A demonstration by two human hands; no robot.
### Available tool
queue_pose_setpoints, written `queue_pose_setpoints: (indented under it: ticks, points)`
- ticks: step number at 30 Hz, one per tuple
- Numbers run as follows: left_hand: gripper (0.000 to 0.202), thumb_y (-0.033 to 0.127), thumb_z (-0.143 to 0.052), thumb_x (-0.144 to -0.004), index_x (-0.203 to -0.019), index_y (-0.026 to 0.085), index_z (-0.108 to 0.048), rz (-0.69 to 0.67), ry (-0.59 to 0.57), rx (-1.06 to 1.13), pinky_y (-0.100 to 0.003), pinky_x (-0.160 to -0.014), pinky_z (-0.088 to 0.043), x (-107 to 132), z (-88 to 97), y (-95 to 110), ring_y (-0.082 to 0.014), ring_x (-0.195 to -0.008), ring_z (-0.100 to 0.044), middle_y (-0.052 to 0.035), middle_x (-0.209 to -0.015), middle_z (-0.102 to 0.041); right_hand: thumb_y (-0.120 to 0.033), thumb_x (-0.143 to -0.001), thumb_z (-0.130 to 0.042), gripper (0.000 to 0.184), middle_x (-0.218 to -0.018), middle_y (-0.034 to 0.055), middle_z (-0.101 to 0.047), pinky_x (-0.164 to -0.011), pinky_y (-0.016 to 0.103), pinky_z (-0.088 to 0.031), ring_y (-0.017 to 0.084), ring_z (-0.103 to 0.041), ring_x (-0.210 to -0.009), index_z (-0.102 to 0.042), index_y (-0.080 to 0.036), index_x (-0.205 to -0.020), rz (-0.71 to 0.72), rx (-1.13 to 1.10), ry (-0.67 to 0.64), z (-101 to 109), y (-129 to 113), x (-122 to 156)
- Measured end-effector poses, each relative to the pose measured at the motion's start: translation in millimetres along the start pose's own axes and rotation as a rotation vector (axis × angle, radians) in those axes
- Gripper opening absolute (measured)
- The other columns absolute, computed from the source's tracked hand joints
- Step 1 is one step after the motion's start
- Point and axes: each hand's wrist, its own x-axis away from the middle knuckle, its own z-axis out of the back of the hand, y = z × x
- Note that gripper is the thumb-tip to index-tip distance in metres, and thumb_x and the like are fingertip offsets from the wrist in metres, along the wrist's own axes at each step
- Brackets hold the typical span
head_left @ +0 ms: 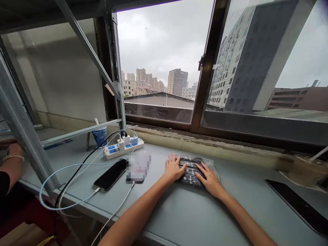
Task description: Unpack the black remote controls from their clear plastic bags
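Note:
A clear plastic bag lies on the grey table, with several dark strips in it that carry rows of small pale marks; I cannot tell what the strips are. My left hand rests on the bag's left edge, fingers spread and palm down. On its right edge lies my right hand, its fingers also apart and stretched over the plastic. Both hands touch the bag without closing round it. Parts of the strips are hidden under the fingers.
Left of the bag lie a black phone and a second phone, both cabled. Behind them are a white power strip and a blue cup. A dark tablet-like device and a drink cup stand right. Another person's arm shows far left.

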Motion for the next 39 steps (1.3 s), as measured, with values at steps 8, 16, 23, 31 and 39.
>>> queue_pose_setpoints:
  ticks: [8, 16, 23, 31, 39]
  points:
    - [0.073, 0.060, -0.021, -0.083, -0.140, 0.016, -0.022, 0.088, -0.028, 0.052, -0.050, -0.108, -0.006, -5.8, 6.4, -9.0, -0.0299, -0.136, -0.003, -0.0142, -0.148, -0.013, -0.055, -0.085, -0.027, 0.058, -0.143, 0.0092, -0.030, -0.108, 0.047, -0.015, 0.024, -0.026, -0.132, -0.044, -0.024, -0.131, 0.014, 0.073, 0.068, 8.6, 5.5, 0.4]
    - [0.059, 0.052, -0.025, -0.087, -0.136, 0.020, -0.034, 0.079, 0.034, 0.177, -0.038, -0.109, -0.016, -8.4, -0.8, -2.7, -0.0228, -0.135, -0.018, -0.0083, -0.145, -0.027, -0.052, -0.087, -0.023, 0.056, -0.138, 0.0107, -0.038, -0.105, 0.049, -0.020, 0.023, -0.028, -0.131, -0.044, -0.022, -0.130, -0.106, 0.083, 0.165, 3.6, 31.5, -5.0]
    - [0.044, 0.033, -0.027, -0.091, -0.128, 0.017, -0.044, 0.079, 0.157, -0.077, -0.040, -0.107, -0.021, -11.6, 11.6, -25.0, -0.0243, -0.132, -0.025, -0.0081, -0.138, -0.039, -0.043, -0.089, -0.023, 0.053, -0.140, 0.0113, -0.035, -0.104, 0.045, -0.026, 0.023, -0.033, -0.128, -0.044, -0.017, -0.130, -0.138, 0.051, 0.224, 2.1, 36.2, -3.3]
    - [0.039, 0.023, -0.027, -0.091, -0.124, 0.014, -0.046, 0.011, 0.023, -0.192, -0.038, -0.105, -0.023, -14.2, 5.8, -41.1, -0.0227, -0.129, -0.030, -0.0124, -0.134, -0.042, -0.025, -0.088, -0.023, 0.047, -0.138, 0.0106, -0.040, -0.104, 0.048, -0.024, 0.022, -0.034, -0.128, -0.045, -0.017, -0.129, -0.330, 0.246, 0.155, 8.0, 53.6, 4.9]
    - [0.038, 0.023, -0.026, -0.091, -0.123, 0.015, -0.046, 0.008, 0.032, -0.226, -0.038, -0.104, -0.025, -12.1, 6.1, -38.4, -0.0221, -0.125, -0.034, -0.0122, -0.128, -0.046, -0.023, -0.089, -0.022, 0.046, -0.136, 0.0103, -0.042, -0.103, 0.047, -0.025, 0.022, -0.035, -0.127, -0.047, -0.018, -0.127, -0.303, 0.292, 0.093, 6.6, 45.5, 8.4]
